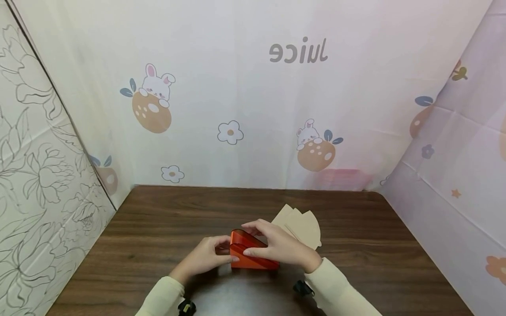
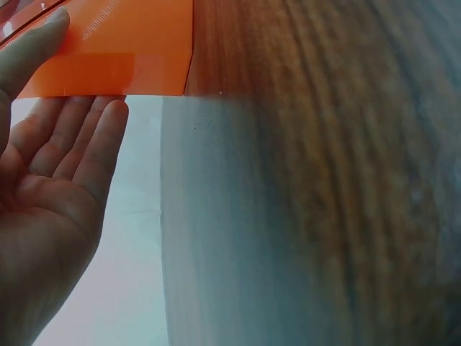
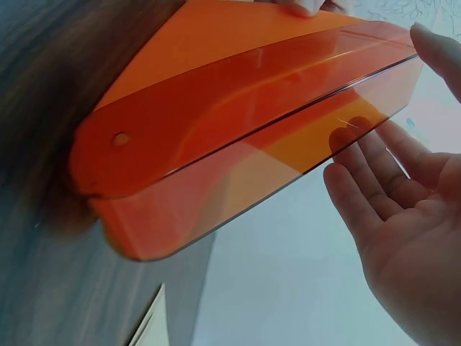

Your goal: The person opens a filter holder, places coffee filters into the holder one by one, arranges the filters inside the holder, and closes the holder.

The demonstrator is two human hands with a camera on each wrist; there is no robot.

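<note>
An orange coffee filter holder (image 1: 249,262), wedge-shaped with a see-through reddish lid (image 3: 216,144), stands on the table between both hands. My left hand (image 1: 205,254) grips its left end, thumb on the near face and fingers behind; the left wrist view shows the thumb over the opaque orange side (image 2: 122,36). From the right, my right hand (image 1: 278,243) holds the lid's upper part, thumb at the near edge and fingers against the far face. Through the clear plastic, the right wrist view shows fingertips (image 3: 346,137) of that hand. A small round hole shows near the lid's lower corner.
Several beige paper coffee filters (image 1: 306,228) lie fanned on the brown wooden table (image 1: 166,219), just behind and right of my right hand. Printed curtains (image 1: 257,87) stand at the table's back and sides. Dark straps sit at both wrists.
</note>
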